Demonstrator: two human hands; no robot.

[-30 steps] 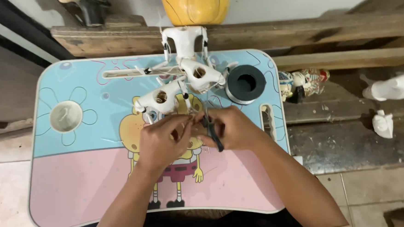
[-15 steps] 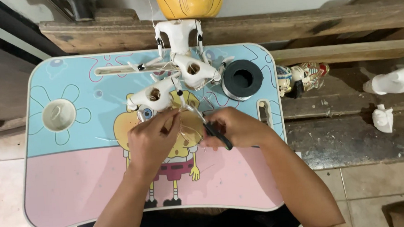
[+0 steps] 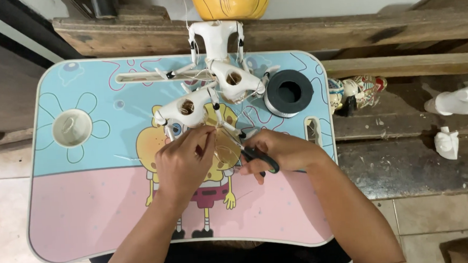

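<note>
Puppet (image 3: 211, 98) white, jointed, strung | left hand (image 3: 185, 163) pinching string | right hand (image 3: 278, 153) gripping scissors (image 3: 259, 159)

Even, soft indoor light falls from above, bright enough to show colours clearly. The desk (image 3: 89, 219) has a mild sheen but no harsh glare. Faint shadows sit under the left hand (image 3: 185, 161) and right hand (image 3: 278, 153). The picture is sharp at the centre, with straight lines bowing slightly near the edges.

Puppet (image 3: 216, 90) on lap tray (image 3: 88, 208), tape roll (image 3: 288, 93) right.
</note>
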